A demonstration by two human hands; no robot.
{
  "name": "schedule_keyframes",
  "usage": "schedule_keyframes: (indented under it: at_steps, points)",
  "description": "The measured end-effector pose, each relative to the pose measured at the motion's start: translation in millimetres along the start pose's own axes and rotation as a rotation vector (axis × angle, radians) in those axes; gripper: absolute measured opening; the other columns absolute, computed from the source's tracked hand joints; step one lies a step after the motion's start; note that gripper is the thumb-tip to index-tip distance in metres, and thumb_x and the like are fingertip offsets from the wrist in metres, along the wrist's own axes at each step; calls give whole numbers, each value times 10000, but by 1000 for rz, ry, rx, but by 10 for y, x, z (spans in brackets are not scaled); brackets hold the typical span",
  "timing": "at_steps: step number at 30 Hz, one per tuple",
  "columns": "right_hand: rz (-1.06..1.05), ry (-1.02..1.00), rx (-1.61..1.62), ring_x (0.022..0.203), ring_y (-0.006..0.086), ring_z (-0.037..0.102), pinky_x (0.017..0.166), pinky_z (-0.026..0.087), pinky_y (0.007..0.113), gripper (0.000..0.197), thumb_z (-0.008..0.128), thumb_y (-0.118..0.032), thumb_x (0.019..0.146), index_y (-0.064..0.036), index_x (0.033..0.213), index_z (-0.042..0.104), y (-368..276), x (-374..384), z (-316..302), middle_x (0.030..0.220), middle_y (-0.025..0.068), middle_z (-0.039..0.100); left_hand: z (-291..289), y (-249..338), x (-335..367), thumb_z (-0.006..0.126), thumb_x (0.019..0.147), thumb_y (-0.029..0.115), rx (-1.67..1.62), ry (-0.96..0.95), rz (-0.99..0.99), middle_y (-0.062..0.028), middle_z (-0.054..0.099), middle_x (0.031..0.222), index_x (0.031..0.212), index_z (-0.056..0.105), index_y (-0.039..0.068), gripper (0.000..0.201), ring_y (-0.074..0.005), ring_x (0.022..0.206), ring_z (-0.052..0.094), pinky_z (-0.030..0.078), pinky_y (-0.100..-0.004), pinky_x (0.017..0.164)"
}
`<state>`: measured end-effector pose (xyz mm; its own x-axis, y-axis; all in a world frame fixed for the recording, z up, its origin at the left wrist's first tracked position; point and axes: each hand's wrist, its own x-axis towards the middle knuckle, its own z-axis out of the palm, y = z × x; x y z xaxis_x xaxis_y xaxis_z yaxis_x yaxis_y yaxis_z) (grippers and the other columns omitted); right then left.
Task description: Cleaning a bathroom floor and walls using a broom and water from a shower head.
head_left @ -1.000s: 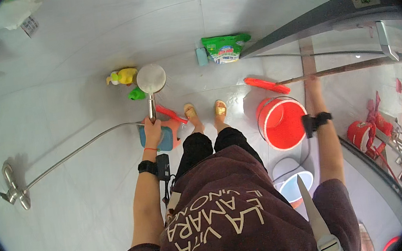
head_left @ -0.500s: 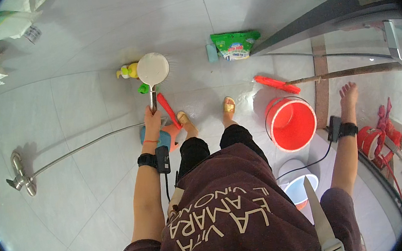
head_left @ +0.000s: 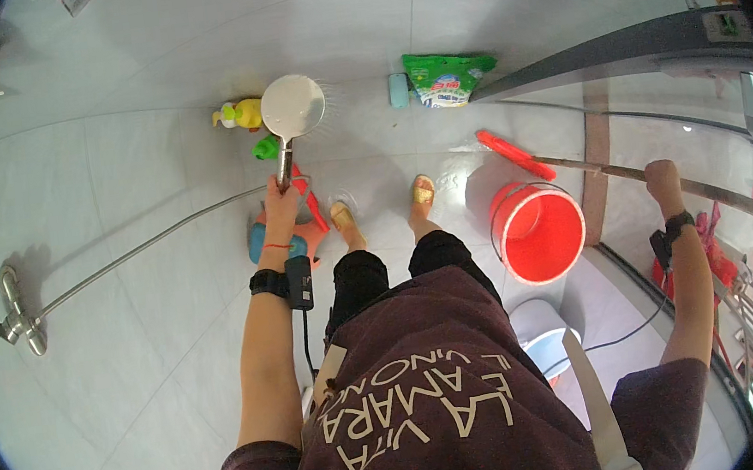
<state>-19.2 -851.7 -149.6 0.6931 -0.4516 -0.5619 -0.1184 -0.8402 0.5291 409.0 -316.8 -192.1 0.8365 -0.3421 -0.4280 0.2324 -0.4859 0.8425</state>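
My left hand (head_left: pixel 281 209) is wrapped around the handle of a shower head (head_left: pixel 293 105) with a round, pale face. Fine streaks of water fan out past its right side. A metal hose (head_left: pixel 146 247) runs from it to the wall tap (head_left: pixel 19 313) on the left. Over on the right, my right hand (head_left: pixel 663 184) is closed in a fist around the long wooden handle of a red-headed floor brush (head_left: pixel 516 154). The brush head lies on the wet floor, just beyond a red bucket (head_left: pixel 539 233).
A green bag (head_left: pixel 449 78) and a small blue item (head_left: pixel 398 90) stand by the far wall. Yellow and green toys (head_left: pixel 242 115) sit left of the shower head. A grey-framed door (head_left: pixel 634 52) is at the right. A pale basin (head_left: pixel 547 345) stands beside my body.
My right hand has gone from open beside the brush handle to closed around it. My left hand still holds the spraying shower head, slightly farther forward. The view has shifted a little.
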Motion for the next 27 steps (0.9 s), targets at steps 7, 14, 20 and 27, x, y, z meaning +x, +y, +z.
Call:
schedule_keyframes:
  at_steps: [7,14,20,27]
  points:
    - [-24,115,56,625,198,557,568,430,300,86,472,-108,703,-79,652,535,-448,-394,-1058,627,72,551,-223,-108,60,472,684,58,-60,39,-118,14,387,665,810,423,60,135,-77,596,378,322,-212,496]
    - [-94,-13,453,644,287,550,567,441,368,207,497,-255,718,-67,802,521,-1519,-276,-1860,687,125,558,-820,-390,217,460,723,73,-136,-51,13,5,433,755,886,451,48,165,-82,678,399,342,-204,579]
    - [-35,-105,818,670,299,553,574,443,392,273,449,-322,757,-142,954,508,-2725,-235,-1861,736,135,565,-1315,-539,312,476,722,78,-82,-128,-32,3,438,782,892,451,36,177,-73,706,396,337,-197,617]
    - [146,-152,968,659,302,556,573,445,410,276,406,-311,787,-202,1035,456,-4053,-620,-2354,700,138,566,-1483,-545,286,468,708,61,-196,-226,-32,-6,444,767,890,436,35,186,-80,716,411,340,-197,648]
